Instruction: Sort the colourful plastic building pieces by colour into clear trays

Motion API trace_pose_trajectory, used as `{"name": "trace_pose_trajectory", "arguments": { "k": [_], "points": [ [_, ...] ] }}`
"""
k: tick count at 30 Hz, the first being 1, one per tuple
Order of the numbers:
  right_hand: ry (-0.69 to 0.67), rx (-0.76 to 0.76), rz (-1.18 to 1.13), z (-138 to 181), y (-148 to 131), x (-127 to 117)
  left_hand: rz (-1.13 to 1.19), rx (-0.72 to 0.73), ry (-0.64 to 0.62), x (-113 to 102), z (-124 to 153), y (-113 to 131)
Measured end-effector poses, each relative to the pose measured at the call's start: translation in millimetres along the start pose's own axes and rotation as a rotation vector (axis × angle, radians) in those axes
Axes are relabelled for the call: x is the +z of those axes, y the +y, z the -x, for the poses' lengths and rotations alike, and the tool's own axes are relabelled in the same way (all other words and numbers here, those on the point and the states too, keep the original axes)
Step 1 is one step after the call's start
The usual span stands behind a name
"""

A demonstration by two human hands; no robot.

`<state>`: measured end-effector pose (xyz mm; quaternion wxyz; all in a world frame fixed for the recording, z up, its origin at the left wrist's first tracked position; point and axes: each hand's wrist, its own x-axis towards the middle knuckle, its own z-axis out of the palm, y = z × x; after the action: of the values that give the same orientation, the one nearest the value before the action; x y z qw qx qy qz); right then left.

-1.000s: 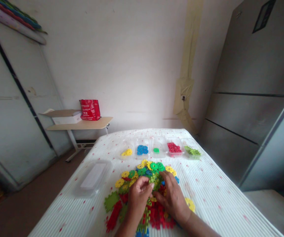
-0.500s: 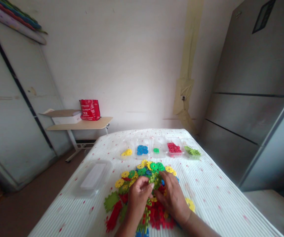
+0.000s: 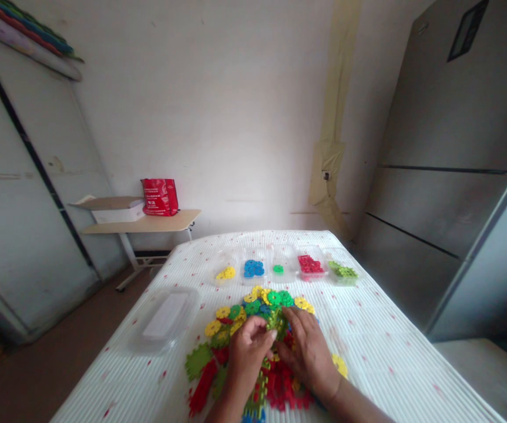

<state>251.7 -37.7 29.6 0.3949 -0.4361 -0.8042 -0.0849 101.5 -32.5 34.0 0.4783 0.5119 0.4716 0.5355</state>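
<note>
A heap of plastic interlocking building pieces lies before me, with yellow notched discs (image 3: pixel 212 328), green notched discs (image 3: pixel 274 298), red toothed pieces (image 3: pixel 202 388) and light green toothed pieces (image 3: pixel 198 361). Over its middle, my left hand (image 3: pixel 251 352) is closed, thumb and forefinger pinching at the near side of a light green building piece (image 3: pixel 276 320). My right hand (image 3: pixel 308 352) curls around that piece from the right, fingertips at its edge and thumb lower down. The fingers partly hide the piece and the heap below.
Beyond the heap stands a row of clear boxes holding yellow pieces (image 3: pixel 225 272), blue pieces (image 3: pixel 254 268), a green disc (image 3: pixel 278 269), red pieces (image 3: pixel 310 264) and light green pieces (image 3: pixel 343 269). A clear lid (image 3: pixel 165 320) lies at left on the ridged white tablecloth (image 3: pixel 394 329).
Both hands stay over the heap, around the light green building piece. Only slight finger movement shows, and the whole view has shifted a little.
</note>
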Motion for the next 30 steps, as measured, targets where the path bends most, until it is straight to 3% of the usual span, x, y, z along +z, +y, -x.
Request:
{"name": "trace_pose_trajectory", "arguments": {
  "k": [3, 6, 10, 14, 17, 20, 25, 30],
  "points": [
    [0.005, 0.015, 0.023, -4.1, 3.9, -6.8, 0.023, 0.0, 0.012, -1.9, 0.5, 0.7],
    [0.036, 0.101, 0.116, -15.8, 27.6, -25.6, 0.029, 0.015, 0.078, -8.2, -0.6, 4.0],
    [0.019, 0.437, 0.388, -46.0, 86.8, -66.0, 0.0, 0.058, 0.165, -17.7, -4.9, 6.7],
    [-0.213, 0.745, 0.519, -82.4, 145.4, -90.5, -0.05, 0.08, 0.212, -21.6, -8.0, 3.5],
    [-0.353, 0.909, 0.517, -104.3, 175.7, -85.0, -0.103, 0.095, 0.228, -24.4, -8.7, 2.5],
    [-0.384, 0.972, 0.517, -118.0, 193.9, -68.6, -0.155, 0.095, 0.244, -28.8, -9.4, 4.7],
    [-0.385, 0.976, 0.521, -123.0, 205.8, -49.9, -0.195, 0.112, 0.274, -35.0, -11.2, 6.0],
    [-0.34, 0.929, 0.575, -118.1, 199.8, -59.5, -0.207, 0.129, 0.271, -38.4, -12.2, 3.8]
  ]
}}
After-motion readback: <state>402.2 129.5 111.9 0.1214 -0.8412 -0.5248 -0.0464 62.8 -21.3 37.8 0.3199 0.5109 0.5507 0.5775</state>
